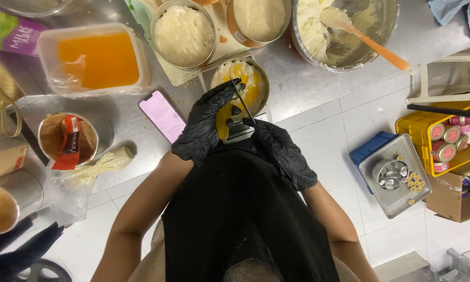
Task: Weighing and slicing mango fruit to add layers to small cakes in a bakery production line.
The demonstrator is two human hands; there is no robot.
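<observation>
While right hand (283, 152) grips the spatula (242, 100) and left hand (206, 125) clasps the tin (244, 86) at frame centre, tin could slide off the scale (240, 133).

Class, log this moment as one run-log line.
left hand: steadies ring mould | right hand: holds spatula over orange filling | phone: beside

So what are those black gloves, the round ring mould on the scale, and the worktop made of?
Gloves: thin, slightly shiny black, creased, probably nitrile or latex. Ring mould: bright reflective rim, looks like steel. Worktop: brushed grey metal with dull reflections, likely stainless steel.
</observation>
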